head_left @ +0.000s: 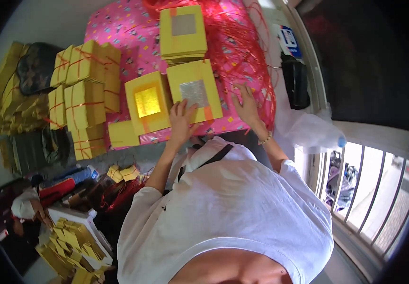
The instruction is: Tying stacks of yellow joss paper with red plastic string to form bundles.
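A stack of yellow paper with a silver square [190,74] lies in front of me on the pink patterned tablecloth [131,57]. My left hand [182,122] rests on its near left corner with the fingers spread, gripping nothing. To the right of the stack, my right hand [247,108] is open and empty, above the cloth beside loose red plastic strings [244,52]. Left of my left hand stands a yellow stack with a gold square [147,102]. Another yellow stack with a silver square [183,32] sits farther back.
Yellow bundles tied with red string [85,102] are piled at the table's left. A small yellow block [123,134] lies at the front edge. A barred window [368,184] is at right. Another person's hand [39,210] shows at lower left near yellow paper pieces [74,236].
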Motion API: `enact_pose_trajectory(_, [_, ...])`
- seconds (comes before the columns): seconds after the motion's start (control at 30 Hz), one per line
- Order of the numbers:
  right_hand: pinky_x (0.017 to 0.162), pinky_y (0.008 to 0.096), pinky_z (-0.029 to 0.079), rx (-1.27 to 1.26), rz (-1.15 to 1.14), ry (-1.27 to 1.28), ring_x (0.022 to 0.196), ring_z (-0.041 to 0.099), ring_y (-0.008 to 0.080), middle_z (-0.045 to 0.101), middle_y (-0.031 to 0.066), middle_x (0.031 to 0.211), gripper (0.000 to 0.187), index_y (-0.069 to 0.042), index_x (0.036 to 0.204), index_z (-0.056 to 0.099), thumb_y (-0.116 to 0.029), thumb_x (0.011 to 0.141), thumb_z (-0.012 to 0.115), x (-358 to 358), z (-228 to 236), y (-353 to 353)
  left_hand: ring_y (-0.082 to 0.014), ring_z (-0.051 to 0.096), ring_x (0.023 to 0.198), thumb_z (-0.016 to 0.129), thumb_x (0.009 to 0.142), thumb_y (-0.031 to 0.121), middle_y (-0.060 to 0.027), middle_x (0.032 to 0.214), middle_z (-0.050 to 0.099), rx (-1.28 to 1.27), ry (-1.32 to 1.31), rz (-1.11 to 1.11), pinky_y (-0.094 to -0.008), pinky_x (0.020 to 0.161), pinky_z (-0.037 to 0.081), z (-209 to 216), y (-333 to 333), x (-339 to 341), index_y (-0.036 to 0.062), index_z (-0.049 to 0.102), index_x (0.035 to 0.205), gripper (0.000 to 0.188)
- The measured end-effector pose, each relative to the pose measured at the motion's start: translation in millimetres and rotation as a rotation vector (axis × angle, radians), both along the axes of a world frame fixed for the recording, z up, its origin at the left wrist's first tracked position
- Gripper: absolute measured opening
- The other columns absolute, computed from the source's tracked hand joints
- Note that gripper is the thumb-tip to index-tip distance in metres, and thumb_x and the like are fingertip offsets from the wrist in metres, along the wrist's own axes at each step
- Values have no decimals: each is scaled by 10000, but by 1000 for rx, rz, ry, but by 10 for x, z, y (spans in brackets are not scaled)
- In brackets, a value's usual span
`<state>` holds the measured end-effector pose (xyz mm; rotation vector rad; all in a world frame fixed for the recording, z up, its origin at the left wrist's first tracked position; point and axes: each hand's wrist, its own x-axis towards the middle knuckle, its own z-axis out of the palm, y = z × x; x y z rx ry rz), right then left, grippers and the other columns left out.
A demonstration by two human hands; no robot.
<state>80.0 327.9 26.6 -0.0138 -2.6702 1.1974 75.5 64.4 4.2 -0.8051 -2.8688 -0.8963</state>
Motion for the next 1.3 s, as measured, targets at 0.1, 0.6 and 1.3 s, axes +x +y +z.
enact_pose_trajectory(0.1, [907,393,438,-75,22,-115,1083,536,336,500,220,1239,477,-14,1298,435,-253,903,555,0,-367,-207,-432,292,1252,806,621,316,-196,1377,352,48,-2,15,-514,1040,286,12,18,-22,161,500,1280,743])
enact_pose_trajectory(0.6, [952,404,412,-104,-47,-235,1127,509,393,487,284,1226,538,37,1318,377,-275,909,533,-623,-768,-316,-474,222,1296,862,547,323,-304,1420,189,122,-68,136,-528,1057,259,-19,-18,79,92,351,1383,1006])
enact_pose_trajectory(1.3, [1016,407,354,-207,70,-450,1233,439,365,416,278,1336,582,51,1343,355,-360,944,461,-439,-976,-368,-481,205,1323,870,559,238,-319,1457,119,185,-197,130,-493,1073,271,-57,-64,4,57,286,1419,1055])
